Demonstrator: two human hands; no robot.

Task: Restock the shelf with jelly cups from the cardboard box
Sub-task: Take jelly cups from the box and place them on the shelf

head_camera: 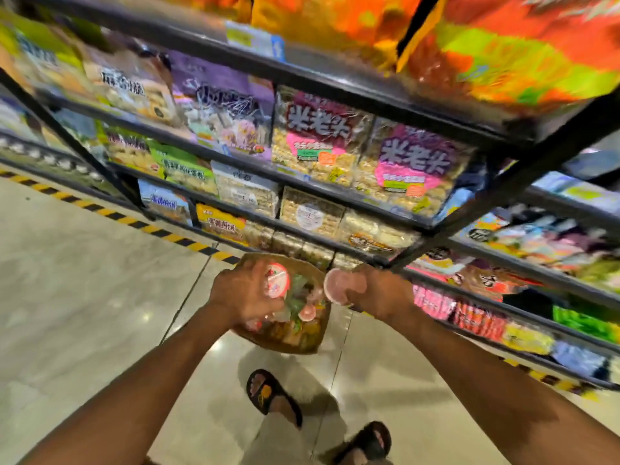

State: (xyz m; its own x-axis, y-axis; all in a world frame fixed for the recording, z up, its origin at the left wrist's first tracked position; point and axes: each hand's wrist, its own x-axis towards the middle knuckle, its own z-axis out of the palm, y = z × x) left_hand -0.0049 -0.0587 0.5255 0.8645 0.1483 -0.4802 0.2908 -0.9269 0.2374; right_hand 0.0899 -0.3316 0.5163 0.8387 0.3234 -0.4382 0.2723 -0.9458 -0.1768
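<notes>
Over the box (285,344), your left grip (241,290) holds a red-lidded cup (277,280); just right of it, your right grip (379,290) holds a pink cup (342,285)

Both arms (151,380) stretch forward. The left grip (246,293) curls round a jelly cup (276,280), the right grip (382,290) round a pink cup (340,285).

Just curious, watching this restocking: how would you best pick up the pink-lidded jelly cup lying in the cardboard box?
Come from above: the cardboard box is open upward and its walls block the sides. Pinch the pink-lidded jelly cup round its rim with your fingers, since its round lid faces up. Blur hides its exact tilt.
</notes>
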